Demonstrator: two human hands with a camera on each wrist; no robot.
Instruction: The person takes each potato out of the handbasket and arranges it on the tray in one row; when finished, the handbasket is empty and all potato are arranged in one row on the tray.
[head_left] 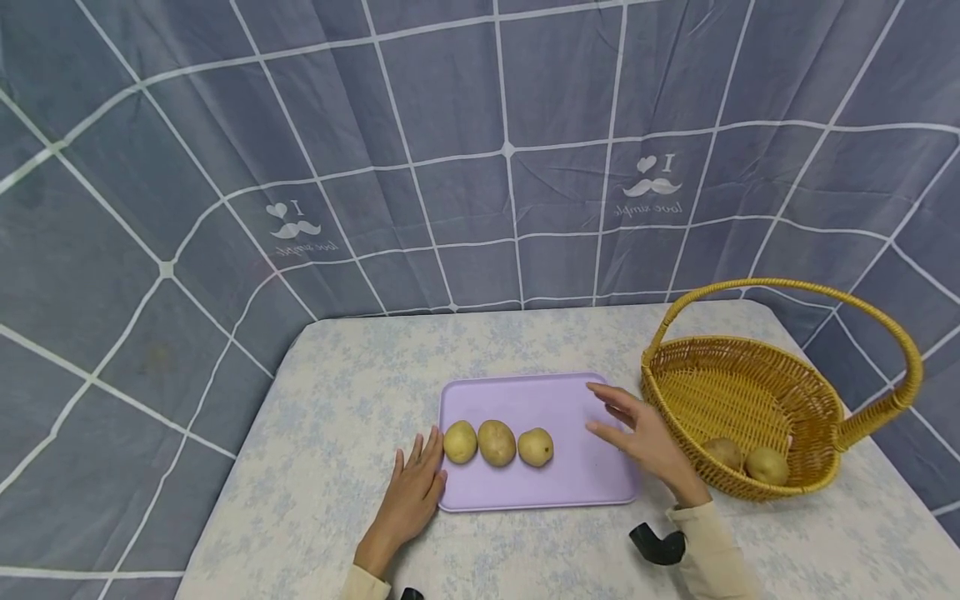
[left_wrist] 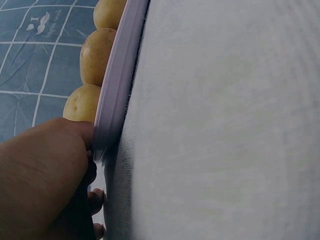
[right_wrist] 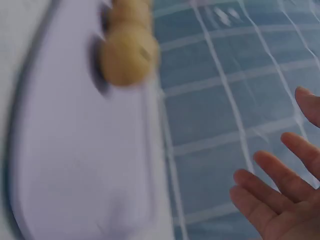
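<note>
- Three potatoes (head_left: 497, 443) sat in a purple tray (head_left: 577, 483), between the side edges of the counter (head_left: 330, 400).
- Two more potatoes (head_left: 767, 466) sat in the yellow basket (head_left: 716, 396) by the right edge.
- The left hand (head_left: 411, 494) touched the tray, fingers straight.
- The right hand (head_left: 647, 437) was over it, fingers apart.

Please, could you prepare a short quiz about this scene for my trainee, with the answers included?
1. How many potatoes lie on the purple tray?
2. True or false: the right grip holds nothing.
3. In the head view, where is the basket? (a) left of the tray (b) right of the tray (c) on the tray

Key: 1. Three. 2. True. 3. b.
</note>
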